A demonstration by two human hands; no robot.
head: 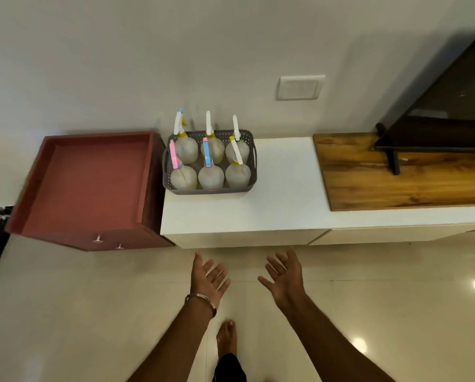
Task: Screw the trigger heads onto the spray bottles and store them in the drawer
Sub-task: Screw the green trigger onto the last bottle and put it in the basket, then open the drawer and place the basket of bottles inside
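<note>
While both arms reach forward over the pale tiled floor, the left hand (207, 279) and the right hand (284, 277) are spread wide, palms up, holding nothing, well short of the white cabinet (286, 188). On that cabinet's top, at its left end against the wall, sits a grey basket (211, 190) holding six spray bottles (211, 176) in two rows, trigger heads on them. Just left of the cabinet, the red drawer (87, 183) stands pulled open. A wooden board (396, 183) lies on the cabinet's right part.
</note>
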